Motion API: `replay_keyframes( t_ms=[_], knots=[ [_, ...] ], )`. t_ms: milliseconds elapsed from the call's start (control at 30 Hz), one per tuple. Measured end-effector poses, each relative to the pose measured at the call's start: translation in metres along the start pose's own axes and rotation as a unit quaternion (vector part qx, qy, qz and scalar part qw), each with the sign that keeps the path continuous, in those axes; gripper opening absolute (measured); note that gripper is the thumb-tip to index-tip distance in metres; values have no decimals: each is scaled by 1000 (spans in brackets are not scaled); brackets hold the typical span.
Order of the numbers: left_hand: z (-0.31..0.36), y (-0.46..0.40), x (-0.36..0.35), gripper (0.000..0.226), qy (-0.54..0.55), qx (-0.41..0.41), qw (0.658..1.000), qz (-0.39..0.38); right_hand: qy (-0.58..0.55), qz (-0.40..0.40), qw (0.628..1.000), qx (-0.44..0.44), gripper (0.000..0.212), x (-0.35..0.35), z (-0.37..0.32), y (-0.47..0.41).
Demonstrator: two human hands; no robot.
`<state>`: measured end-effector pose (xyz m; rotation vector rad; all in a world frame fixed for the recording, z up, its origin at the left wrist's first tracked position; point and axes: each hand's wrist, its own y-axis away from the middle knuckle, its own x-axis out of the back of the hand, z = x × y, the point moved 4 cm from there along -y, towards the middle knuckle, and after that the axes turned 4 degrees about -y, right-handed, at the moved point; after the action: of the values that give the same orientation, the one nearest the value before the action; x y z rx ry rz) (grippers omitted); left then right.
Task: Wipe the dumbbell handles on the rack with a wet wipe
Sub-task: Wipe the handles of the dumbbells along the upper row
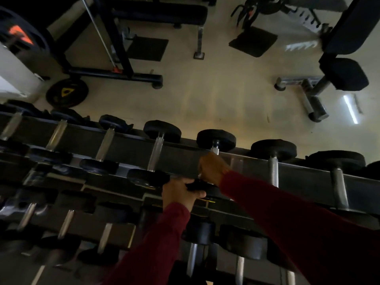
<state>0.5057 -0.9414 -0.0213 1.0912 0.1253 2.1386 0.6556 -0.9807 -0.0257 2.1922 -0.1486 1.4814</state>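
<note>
Firmly, the right hand (212, 168) gripped a dumbbell (216, 140) handle on the rack (308, 175)'s top tier; any wipe was hidden. The left hand (181, 194) held its near head steady. Twisting along the full handle would probably clean best.

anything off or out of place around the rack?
One thing: a weight plate with a yellow mark lies loose on the floor behind the rack's left end, near a bench frame. The top-row dumbbells sit evenly. Too dark to judge the lower rows.
</note>
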Motion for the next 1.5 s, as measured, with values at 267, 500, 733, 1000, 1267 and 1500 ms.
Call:
replay_keyframes(
  t_ms=[267,500,733,1000,1267,1500],
  knots=[
    [-4,1,-4,56,34,26,999,23,-96,-21,994,-46,12,0,47,18],
    [-5,0,-5,57,51,45,997,19,-96,28,995,-4,15,-8,14,4],
    [-4,3,-5,54,59,44,997,27,-187,29,980,-65,8,-6,38,21],
    [-2,4,-2,52,57,50,997,29,-267,26,947,-178,22,-33,64,40],
    [-1,3,-2,54,45,46,998,24,-376,42,901,-212,10,-23,67,46],
    [-1,4,-1,52,50,47,997,25,-397,60,875,-269,4,-32,67,48]
  ],
)
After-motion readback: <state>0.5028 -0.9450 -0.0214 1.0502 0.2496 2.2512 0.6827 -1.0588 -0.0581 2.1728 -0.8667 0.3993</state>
